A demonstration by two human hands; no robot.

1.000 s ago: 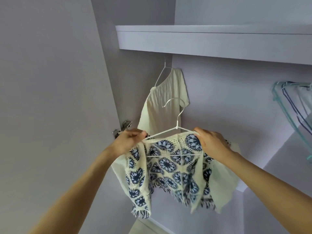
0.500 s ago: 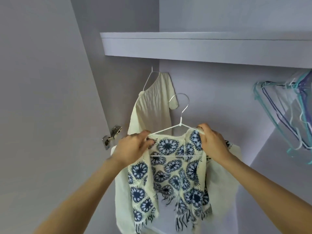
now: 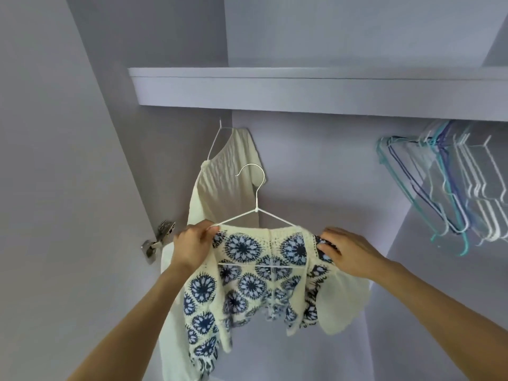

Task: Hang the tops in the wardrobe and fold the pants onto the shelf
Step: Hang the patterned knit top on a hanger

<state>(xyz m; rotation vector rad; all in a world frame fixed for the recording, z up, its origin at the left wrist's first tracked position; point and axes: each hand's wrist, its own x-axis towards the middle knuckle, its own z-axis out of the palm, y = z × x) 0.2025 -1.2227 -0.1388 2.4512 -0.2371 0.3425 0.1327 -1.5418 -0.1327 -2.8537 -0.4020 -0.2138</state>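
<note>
The wardrobe (image 3: 68, 188) is standing open, its shelf (image 3: 316, 92) running across the top. Under the shelf, at the left, a plain cream top (image 3: 225, 188) is hanging on a wire hanger. In front of it, lower down, a cream crochet top (image 3: 255, 270) with blue flower motifs is draping over a white hanger (image 3: 257, 207) whose hook is pointing up, free of any rail. The left hand (image 3: 192, 247) is pinching the hanger's left shoulder and the knit there; the right hand (image 3: 346, 251) is curling its fingers over the knit at the right shoulder. A bunch of empty hangers (image 3: 453, 188) is hanging at the right. A metal hinge (image 3: 158, 240) is sitting on the door edge at the left.
</note>
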